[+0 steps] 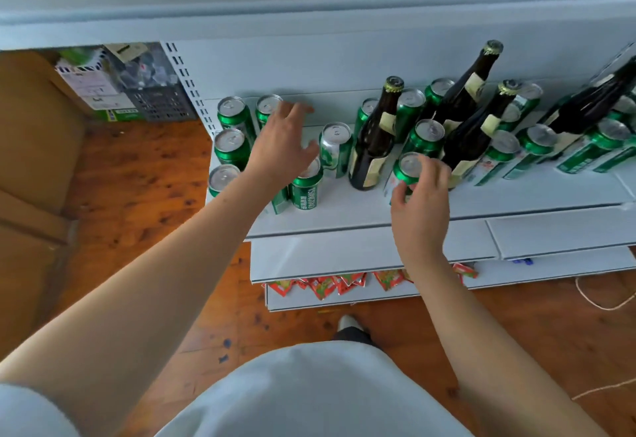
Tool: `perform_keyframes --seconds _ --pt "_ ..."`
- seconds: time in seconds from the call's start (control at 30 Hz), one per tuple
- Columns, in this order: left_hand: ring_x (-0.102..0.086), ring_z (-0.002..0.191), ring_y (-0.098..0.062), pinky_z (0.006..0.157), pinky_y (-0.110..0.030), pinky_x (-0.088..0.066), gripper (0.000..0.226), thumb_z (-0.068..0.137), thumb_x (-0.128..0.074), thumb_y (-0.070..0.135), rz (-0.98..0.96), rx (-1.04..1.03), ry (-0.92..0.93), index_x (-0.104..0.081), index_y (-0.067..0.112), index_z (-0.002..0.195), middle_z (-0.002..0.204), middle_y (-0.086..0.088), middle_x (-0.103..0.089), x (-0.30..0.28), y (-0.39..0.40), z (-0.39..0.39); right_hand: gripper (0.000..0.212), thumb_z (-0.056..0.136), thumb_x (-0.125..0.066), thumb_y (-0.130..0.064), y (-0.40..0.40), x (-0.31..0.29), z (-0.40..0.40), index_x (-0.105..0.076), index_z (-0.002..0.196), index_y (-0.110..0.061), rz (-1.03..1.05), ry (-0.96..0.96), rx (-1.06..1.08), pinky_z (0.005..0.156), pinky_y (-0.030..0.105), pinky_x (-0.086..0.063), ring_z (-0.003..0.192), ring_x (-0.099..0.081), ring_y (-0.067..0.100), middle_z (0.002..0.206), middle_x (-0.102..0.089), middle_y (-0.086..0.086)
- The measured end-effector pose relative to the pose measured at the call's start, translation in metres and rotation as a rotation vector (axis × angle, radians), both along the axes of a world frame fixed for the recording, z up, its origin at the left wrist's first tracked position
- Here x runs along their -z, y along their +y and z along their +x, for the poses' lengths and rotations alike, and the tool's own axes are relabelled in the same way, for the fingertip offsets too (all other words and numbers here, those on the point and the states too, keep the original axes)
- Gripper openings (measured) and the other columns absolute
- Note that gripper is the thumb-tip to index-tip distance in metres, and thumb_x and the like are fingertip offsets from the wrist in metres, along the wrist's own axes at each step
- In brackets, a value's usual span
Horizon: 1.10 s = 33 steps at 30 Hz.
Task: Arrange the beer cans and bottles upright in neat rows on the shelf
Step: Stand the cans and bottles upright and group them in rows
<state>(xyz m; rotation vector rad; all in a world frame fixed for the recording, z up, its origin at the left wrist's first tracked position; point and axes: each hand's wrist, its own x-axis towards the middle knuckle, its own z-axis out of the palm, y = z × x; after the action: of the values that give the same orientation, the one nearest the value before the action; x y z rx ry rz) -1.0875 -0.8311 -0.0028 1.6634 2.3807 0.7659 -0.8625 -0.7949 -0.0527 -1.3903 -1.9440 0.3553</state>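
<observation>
A white shelf [344, 209] carries many green beer cans and several dark brown bottles, all upright. At its left end several cans [231, 116] stand in rows. My left hand [282, 142] hovers over them, fingers spread, holding nothing, partly hiding the cans beneath. A can [307, 189] stands just below its fingertips. Near the shelf's front my right hand [421, 195] is closed around a green can [407, 170]. A brown bottle [373, 140] stands just left of that can, another [471, 137] just right. More cans [537, 144] and bottles crowd the right side.
Lower white shelves [371, 254] jut out below, with red snack packets [330, 285] on one. Cardboard boxes [31, 161] stand at the left, a dark crate [158, 103] behind them. A cord [599, 302] lies on the wooden floor at the right. My foot [347, 323] is near the shelf base.
</observation>
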Motion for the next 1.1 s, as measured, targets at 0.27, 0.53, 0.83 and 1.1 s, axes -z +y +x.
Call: perform_keyframes --seconds 0.27,0.53,0.83,1.1 --pt "-0.051 0.123 -0.032 0.103 -0.045 -0.044 0.079 0.075 -0.078 0.025 -0.464 0.243 0.032 -0.042 0.027 0.145 0.139 -0.008 -0.049 0.017 0.085 0.003 0.075 0.091 -0.058 -0.044 0.054 0.019 0.021 -0.023 0.153 -0.022 -0.132 -0.387 -0.139 0.056 0.031 -0.045 0.097 -0.061 0.031 0.142 -0.04 0.009" --pt "-0.061 0.105 -0.029 0.082 -0.034 -0.048 0.07 0.07 -0.083 0.025 -0.415 0.194 0.063 -0.049 0.023 0.131 0.122 -0.007 -0.064 0.019 0.11 -0.01 0.074 0.078 -0.072 -0.045 0.057 0.025 0.026 -0.041 0.135 -0.01 -0.202 -0.262 -0.135 0.063 0.03 -0.048 0.094 -0.062 0.03 0.13 -0.046 0.007" --pt "-0.051 0.122 -0.032 0.103 -0.036 -0.04 0.082 0.077 -0.078 0.024 -0.294 0.014 -0.114 -0.037 0.016 0.147 0.134 -0.015 -0.053 0.029 0.134 -0.007 0.07 0.072 -0.077 -0.048 0.03 0.028 0.023 -0.05 0.126 -0.014 -0.04 -0.303 -0.329 0.052 0.025 -0.05 0.084 -0.064 0.02 0.119 -0.052 0.001" --pt "-0.055 0.116 -0.027 0.094 -0.039 -0.047 0.039 0.094 -0.055 0.022 -0.081 -0.149 0.02 -0.056 0.018 0.134 0.132 -0.009 -0.055 -0.017 0.03 -0.025 0.069 0.074 -0.076 -0.051 -0.011 -0.055 -0.022 -0.053 0.127 -0.014 0.12 -0.277 -0.405 0.049 0.023 -0.047 0.081 -0.066 0.018 0.123 -0.057 0.001"
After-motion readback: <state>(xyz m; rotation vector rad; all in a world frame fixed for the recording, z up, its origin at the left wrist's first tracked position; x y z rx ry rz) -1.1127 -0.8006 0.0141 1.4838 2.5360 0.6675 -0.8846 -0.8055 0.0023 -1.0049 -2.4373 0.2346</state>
